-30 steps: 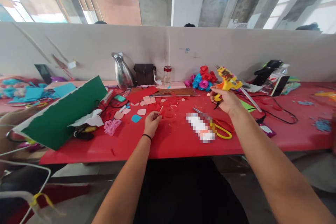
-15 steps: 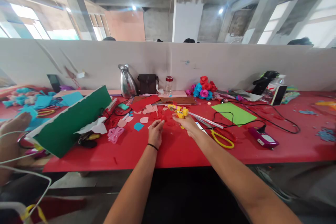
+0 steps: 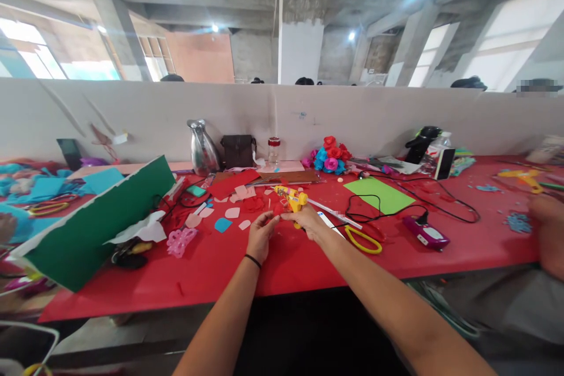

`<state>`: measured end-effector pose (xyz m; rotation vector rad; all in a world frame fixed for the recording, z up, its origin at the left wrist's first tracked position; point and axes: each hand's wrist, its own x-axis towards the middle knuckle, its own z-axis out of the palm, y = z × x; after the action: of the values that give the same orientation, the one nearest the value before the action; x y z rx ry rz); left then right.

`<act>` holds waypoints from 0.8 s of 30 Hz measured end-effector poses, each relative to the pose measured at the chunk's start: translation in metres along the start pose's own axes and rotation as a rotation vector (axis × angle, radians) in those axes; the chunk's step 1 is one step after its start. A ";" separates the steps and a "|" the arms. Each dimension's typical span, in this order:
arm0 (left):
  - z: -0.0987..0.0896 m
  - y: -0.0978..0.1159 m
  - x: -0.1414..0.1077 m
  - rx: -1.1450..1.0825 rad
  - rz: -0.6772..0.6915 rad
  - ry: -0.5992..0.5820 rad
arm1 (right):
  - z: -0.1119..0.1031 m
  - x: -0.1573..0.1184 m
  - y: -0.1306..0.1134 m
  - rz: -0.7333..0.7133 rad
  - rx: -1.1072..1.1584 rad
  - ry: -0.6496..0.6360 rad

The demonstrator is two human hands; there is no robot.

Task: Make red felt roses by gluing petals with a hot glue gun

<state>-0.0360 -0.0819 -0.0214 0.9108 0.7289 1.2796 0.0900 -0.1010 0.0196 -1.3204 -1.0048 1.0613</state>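
Note:
My right hand (image 3: 305, 220) is wrapped round the handle of a yellow glue gun (image 3: 291, 196), whose nozzle points left. My left hand (image 3: 261, 235) is close beside it, fingers bent together at a small red piece (image 3: 277, 210) just under the nozzle. Red scraps (image 3: 253, 204) lie behind the hands. Pink paper petals (image 3: 232, 212) and a blue petal (image 3: 222, 224) rest on the red table (image 3: 211, 276) to the left. A white phone (image 3: 328, 222) is partly hidden by my right hand.
A green board (image 3: 101, 226) stands at the left. Yellow-handled scissors (image 3: 363, 241), a purple power box (image 3: 425, 232) and black cables lie right. Behind are a steel jug (image 3: 203, 150) and paper flowers (image 3: 330, 155). Another person's hand (image 3: 549, 235) shows at the right edge.
The view has shifted right. My hands have come closer together, and the red piece now shows between my left fingers and the nozzle. The other person's hand has appeared at the right.

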 end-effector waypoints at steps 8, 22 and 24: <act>-0.003 -0.002 0.000 0.147 0.044 0.002 | -0.005 -0.006 0.001 0.023 -0.083 -0.020; -0.028 -0.009 0.026 0.435 -0.054 0.166 | -0.064 -0.039 -0.011 0.004 -0.487 -0.236; -0.029 -0.009 0.029 0.461 -0.073 0.154 | -0.059 -0.040 -0.009 -0.032 -0.586 -0.248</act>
<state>-0.0517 -0.0488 -0.0422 1.1496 1.1998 1.1444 0.1378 -0.1535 0.0294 -1.6515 -1.6020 0.9547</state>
